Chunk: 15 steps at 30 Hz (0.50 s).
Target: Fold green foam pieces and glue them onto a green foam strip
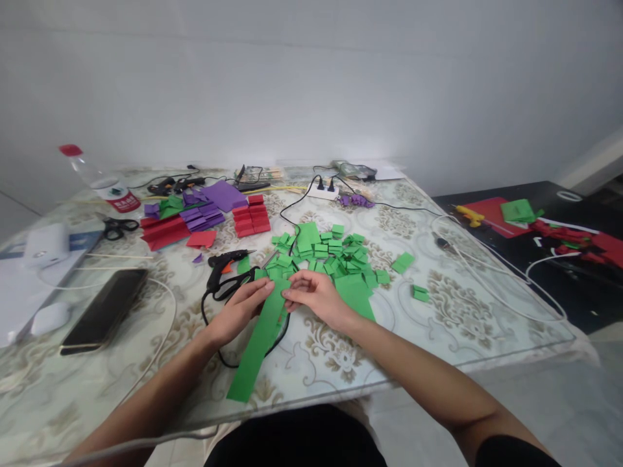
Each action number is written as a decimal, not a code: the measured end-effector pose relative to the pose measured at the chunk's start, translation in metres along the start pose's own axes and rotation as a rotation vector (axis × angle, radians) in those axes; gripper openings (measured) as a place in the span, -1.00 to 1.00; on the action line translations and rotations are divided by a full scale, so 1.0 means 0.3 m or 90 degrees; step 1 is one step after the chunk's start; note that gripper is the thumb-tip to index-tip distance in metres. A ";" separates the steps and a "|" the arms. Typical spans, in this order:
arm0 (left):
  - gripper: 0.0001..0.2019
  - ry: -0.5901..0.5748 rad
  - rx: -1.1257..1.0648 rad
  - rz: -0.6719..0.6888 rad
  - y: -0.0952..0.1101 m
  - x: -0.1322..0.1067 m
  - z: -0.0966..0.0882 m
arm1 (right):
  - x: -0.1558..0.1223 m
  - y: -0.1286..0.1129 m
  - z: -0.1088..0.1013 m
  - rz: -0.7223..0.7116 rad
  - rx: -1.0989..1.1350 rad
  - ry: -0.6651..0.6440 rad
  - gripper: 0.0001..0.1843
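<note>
A long green paper strip (pixel 257 350) slants toward me over the near part of the table. My left hand (pixel 246 301) is closed on its left edge near the far end. On the opposite edge, my right hand (pixel 314 295) pinches the same strip between thumb and fingers. Just beyond lies a heap of small folded green paper pieces (pixel 353 259), with a wider green sheet (pixel 355 295) at its near side. Black-handled scissors (pixel 236 283) and a black glue gun (pixel 221 266) rest left of the heap, close to my left hand.
A phone (pixel 107 308), a white case (pixel 51 318) and a bottle (pixel 109 188) stand or lie at left. Red folded paper (pixel 252 217) and purple paper (pixel 221 194) lie farther back, near a power strip (pixel 322 190). White cables (pixel 511 308) cross the right side.
</note>
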<state>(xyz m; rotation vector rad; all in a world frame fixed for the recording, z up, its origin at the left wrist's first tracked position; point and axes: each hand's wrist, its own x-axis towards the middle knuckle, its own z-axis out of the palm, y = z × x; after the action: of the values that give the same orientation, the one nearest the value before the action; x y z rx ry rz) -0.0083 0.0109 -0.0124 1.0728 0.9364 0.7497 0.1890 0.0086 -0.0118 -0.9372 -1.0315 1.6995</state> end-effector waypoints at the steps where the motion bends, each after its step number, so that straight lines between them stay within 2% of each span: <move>1: -0.63 -0.001 -0.004 -0.010 0.004 -0.002 0.005 | -0.001 0.002 0.000 0.000 -0.003 -0.005 -0.46; 7: -0.58 -0.041 -0.061 -0.039 0.009 -0.005 0.015 | -0.002 0.007 0.004 -0.010 -0.006 0.004 -0.47; 15: -0.60 -0.038 0.008 -0.037 0.033 -0.019 0.029 | 0.001 0.007 0.001 -0.013 -0.016 0.018 -0.49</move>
<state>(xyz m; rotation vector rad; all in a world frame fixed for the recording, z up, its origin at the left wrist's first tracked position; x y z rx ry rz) -0.0035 0.0057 0.0000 1.0693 0.9194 0.6613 0.1881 0.0082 -0.0136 -0.9612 -1.0427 1.6549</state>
